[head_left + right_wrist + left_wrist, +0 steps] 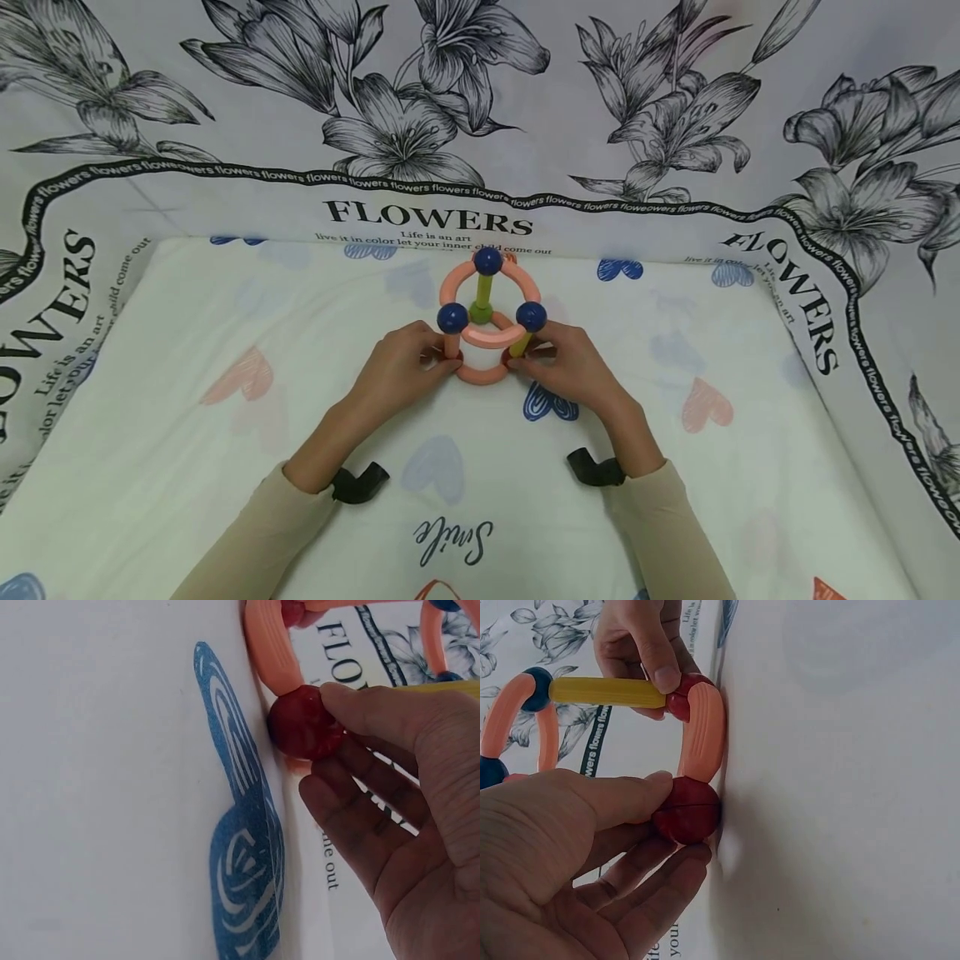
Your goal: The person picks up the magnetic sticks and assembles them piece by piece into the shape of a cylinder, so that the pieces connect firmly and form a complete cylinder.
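A frame of balls and rods, like a magnetic building toy, stands on the white cloth. Its upper ring joins three blue balls [488,261] with curved salmon rods [491,337]; another curved rod [482,376] lies low at the front. A green ball [481,313] sits at the back foot of a yellow-green upright rod [484,289]. My left hand [397,367] pinches the red ball [686,810] at the lower left between thumb and fingers. At the lower right, my right hand [573,362] pinches another red ball [306,724], below a yellow rod [607,691].
The cloth [315,283] carries printed hearts and the word Smile. Beyond its far edge lies a flower-printed fabric [660,225] with a black lettered band. Black wrist mounts [362,483] jut inward from both sleeves.
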A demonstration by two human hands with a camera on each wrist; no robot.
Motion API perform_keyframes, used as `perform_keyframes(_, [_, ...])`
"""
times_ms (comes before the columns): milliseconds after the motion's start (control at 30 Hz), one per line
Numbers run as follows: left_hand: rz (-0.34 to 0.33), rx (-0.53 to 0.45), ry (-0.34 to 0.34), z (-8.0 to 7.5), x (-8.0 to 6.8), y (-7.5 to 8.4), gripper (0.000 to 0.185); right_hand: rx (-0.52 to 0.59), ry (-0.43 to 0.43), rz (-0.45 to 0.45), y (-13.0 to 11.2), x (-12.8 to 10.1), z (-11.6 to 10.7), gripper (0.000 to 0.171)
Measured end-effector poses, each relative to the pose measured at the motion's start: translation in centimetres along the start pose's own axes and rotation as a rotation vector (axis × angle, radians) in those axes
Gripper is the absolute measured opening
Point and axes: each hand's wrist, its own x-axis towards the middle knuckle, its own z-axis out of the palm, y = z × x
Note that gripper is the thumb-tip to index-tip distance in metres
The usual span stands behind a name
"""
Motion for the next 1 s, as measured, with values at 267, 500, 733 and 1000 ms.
perform_keyframes(267, [0.019, -0.04, 0.0, -0.08, 0.3, -0.31, 0.006, -0.003, 0.005, 0.001, -0.06, 0.24, -0.23, 0.023])
perform_keyframes(500, [0.017, -0.053, -0.009, -0.19, 0.43, -0.21, 0.006, -0.011, 0.001, 0.004, -0.37, 0.15, -0.52, 0.031])
perform_keyframes(733, [0.007, -0.051, -0.014, -0.14, 0.2, -0.32, 0.006, -0.021, 0.004, -0.009, -0.38, 0.1, -0.23, 0.029])
perform_keyframes(1000, [0.005, -0.064, -0.02, -0.02, 0.2, -0.35, 0.006, -0.053, 0.041, -0.03, -0.55, 0.01, 0.0, 0.027])
